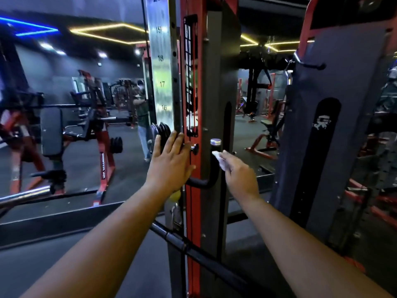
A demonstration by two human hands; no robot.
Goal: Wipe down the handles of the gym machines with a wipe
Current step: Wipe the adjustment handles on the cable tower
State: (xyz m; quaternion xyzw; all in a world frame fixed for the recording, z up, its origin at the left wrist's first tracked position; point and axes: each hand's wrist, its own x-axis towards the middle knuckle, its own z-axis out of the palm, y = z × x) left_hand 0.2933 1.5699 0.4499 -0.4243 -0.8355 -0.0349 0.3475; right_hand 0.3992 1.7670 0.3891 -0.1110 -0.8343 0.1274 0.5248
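The left hand [170, 160] lies flat, fingers straight, against the red post [193, 211] of the machine. The right hand [238, 171] pinches a white wipe [220, 160], which seems to touch the upright part of the black handle [213, 168], just under its metal cap [215, 142].

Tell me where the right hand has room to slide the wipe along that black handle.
Free: the handle's upright run from the wipe down to the bend, with open gap beside the grey post. Crowded: the lower crossbar end, where the left hand rests flat by the pull knob.
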